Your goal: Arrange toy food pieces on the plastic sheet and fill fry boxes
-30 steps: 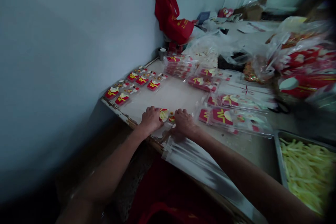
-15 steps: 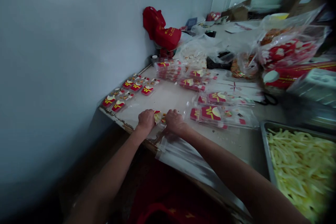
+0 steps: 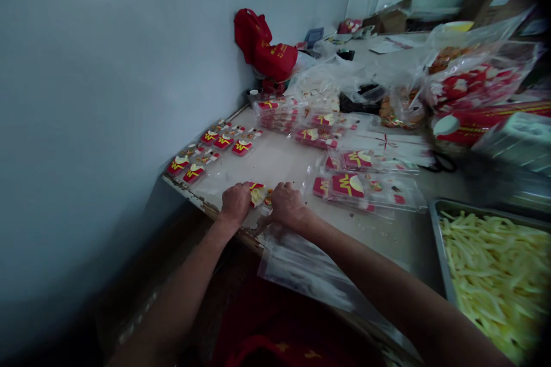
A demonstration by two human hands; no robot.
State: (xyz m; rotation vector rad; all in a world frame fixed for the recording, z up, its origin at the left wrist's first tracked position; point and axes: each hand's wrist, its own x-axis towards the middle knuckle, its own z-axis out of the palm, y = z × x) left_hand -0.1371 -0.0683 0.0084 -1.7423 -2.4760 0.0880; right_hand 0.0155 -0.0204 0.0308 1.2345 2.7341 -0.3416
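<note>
Near the table's front edge, my left hand (image 3: pixel 236 203) is closed on the left end of a red and yellow piece (image 3: pixel 257 194) with pale strips on it. My right hand (image 3: pixel 287 204) is closed at the right end, beside a small round burger-like piece (image 3: pixel 268 198). These seem to lie in one clear plastic bag, but the fingers hide its ends. Below my right hand, flat clear plastic bags (image 3: pixel 301 266) hang over the edge. To the right lie filled clear bags (image 3: pixel 348 184) with red and yellow pieces; several similar sets (image 3: pixel 194 172) lie at the left.
A metal tray (image 3: pixel 441 252) of pale yellow strips stands at the right. Behind are more filled bags (image 3: pixel 316 136), clear bags of red and white pieces (image 3: pixel 462 85), and a red cloth bag (image 3: pixel 275 60) against the wall (image 3: pixel 129 97).
My left hand has shifted slightly left and down, showing more of the red and yellow piece between my hands. My right hand stays almost in place, still closed.
</note>
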